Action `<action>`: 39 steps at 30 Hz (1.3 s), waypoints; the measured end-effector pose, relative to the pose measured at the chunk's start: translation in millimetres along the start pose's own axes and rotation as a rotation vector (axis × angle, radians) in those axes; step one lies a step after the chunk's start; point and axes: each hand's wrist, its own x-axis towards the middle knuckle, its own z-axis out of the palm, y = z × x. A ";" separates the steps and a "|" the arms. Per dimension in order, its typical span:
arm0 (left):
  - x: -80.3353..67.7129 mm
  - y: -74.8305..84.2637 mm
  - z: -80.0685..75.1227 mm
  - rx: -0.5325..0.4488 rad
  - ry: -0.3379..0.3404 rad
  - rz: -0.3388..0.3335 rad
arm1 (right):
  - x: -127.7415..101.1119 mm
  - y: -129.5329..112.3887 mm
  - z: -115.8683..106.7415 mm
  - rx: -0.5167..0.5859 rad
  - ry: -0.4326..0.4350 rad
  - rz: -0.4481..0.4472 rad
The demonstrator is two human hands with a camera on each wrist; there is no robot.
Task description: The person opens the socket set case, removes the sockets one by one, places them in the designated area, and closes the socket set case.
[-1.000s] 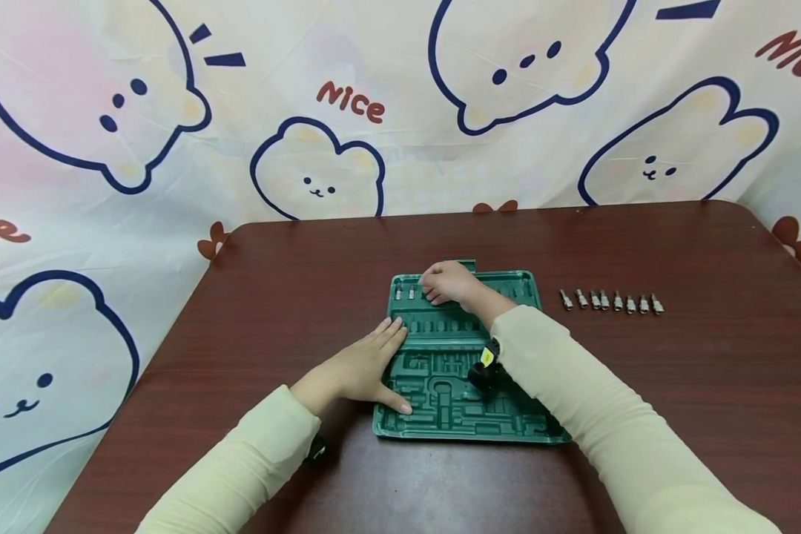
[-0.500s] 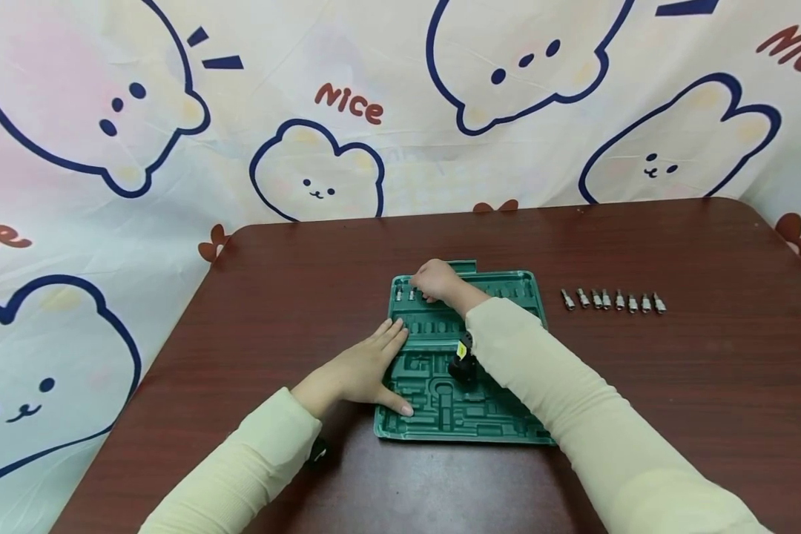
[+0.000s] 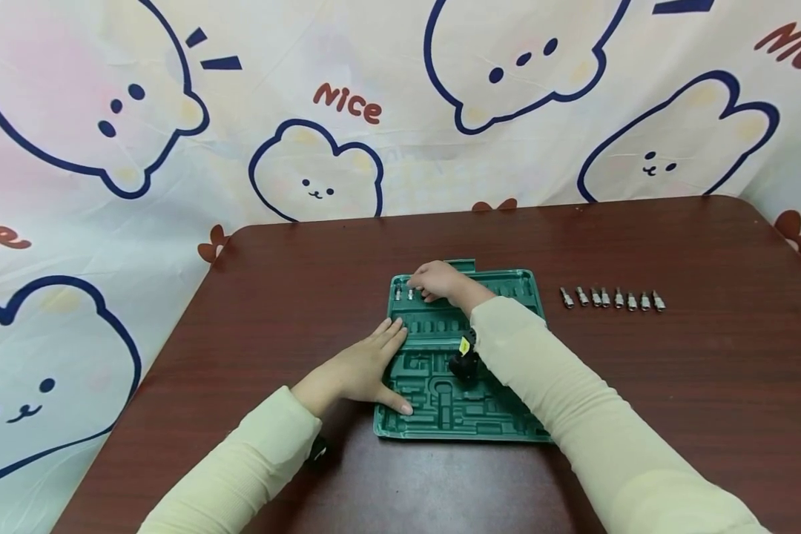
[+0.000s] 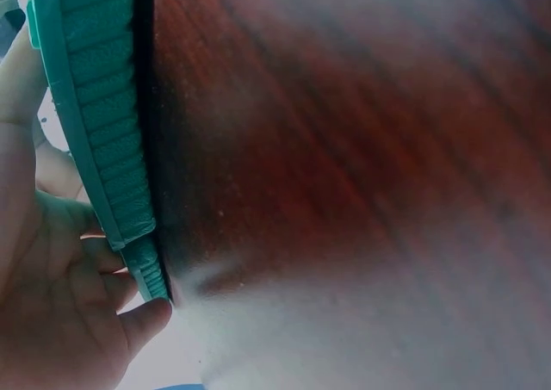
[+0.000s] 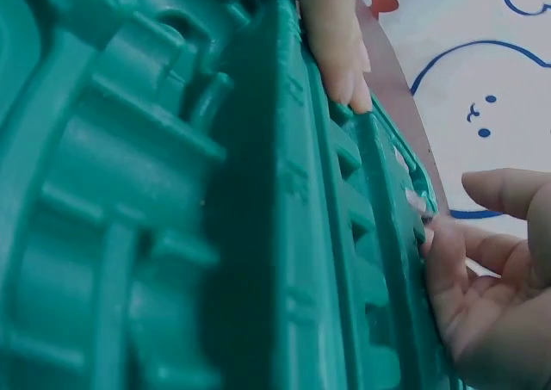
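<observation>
Left hand (image 3: 357,371) lies flat, fingers straight, pressing the green tool tray (image 3: 500,426) on the counter (image 3: 307,274), steadying it. Right hand (image 3: 438,281) reaches to the tray's far row, fingers curled onto a small metal bit (image 3: 410,294) beside another; whether it pinches it, I can't tell. Seven bits (image 3: 612,299) wait in a row to the right.

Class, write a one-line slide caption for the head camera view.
Left hand steadies a green tool tray while the right hand works at its top row; seven loose bits wait alongside.
</observation>
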 end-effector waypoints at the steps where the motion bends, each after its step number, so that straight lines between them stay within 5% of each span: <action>1: -0.3 0.1 0.0 0.000 -0.001 -0.003 | 0.1 1.1 -0.7 0.029 -0.006 0.001; 7: -0.3 -0.3 1.1 0.003 -0.001 -0.001 | -0.1 4.6 -1.2 0.117 0.009 -0.010; 16: 1.6 -0.9 0.8 0.008 -0.001 0.004 | -2.3 2.4 8.0 0.081 0.111 -0.048; 24: 2.0 0.9 0.6 0.005 0.006 0.008 | -4.0 3.6 3.0 0.271 0.164 -0.025; 33: 1.5 1.0 1.3 0.012 0.001 -0.012 | -17.0 4.9 -5.0 0.439 0.133 -0.028; 39: 0.4 -1.9 2.9 0.001 -0.004 -0.018 | -28.2 10.9 -15.0 0.446 0.128 -0.019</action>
